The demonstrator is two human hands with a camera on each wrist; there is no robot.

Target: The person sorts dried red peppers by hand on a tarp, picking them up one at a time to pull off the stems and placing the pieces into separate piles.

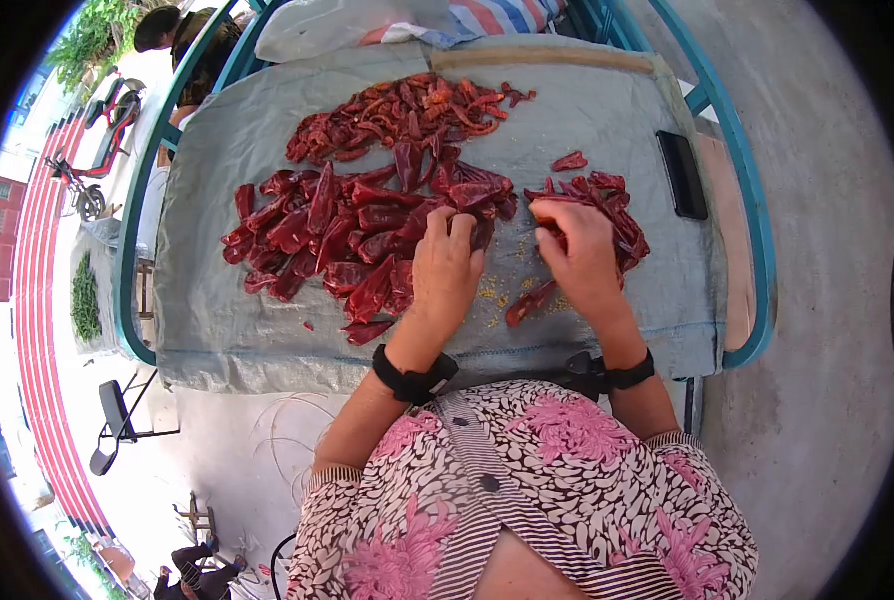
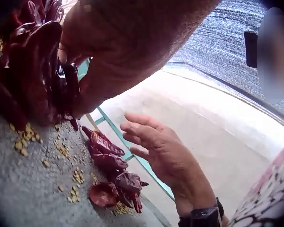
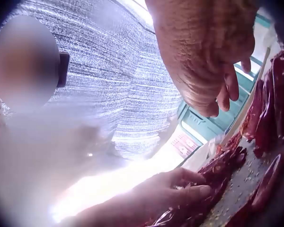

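In the head view the left hand (image 1: 445, 268) lies over the right end of a large pile of dried red chilies (image 1: 337, 225). The left wrist view has this hand (image 2: 128, 47) close up, its thumb and fingers around a dark chili (image 2: 72, 87). The right hand (image 1: 582, 255) is over a smaller chili pile (image 1: 622, 215). Relaxed, slightly bent fingers show on the right hand (image 2: 163, 151) in the left wrist view, above several chilies (image 2: 109, 161), with nothing visible in them. In the right wrist view the right hand (image 3: 208, 56) hangs above the cloth.
A heap of darker, torn chili pieces (image 1: 397, 115) lies at the back of the grey cloth (image 1: 237, 345). Yellow seeds (image 1: 492, 293) are scattered between the hands. A black phone (image 1: 681, 175) lies at the right. Teal rails (image 1: 742, 180) border the surface. A person (image 1: 207, 50) is at the upper left.
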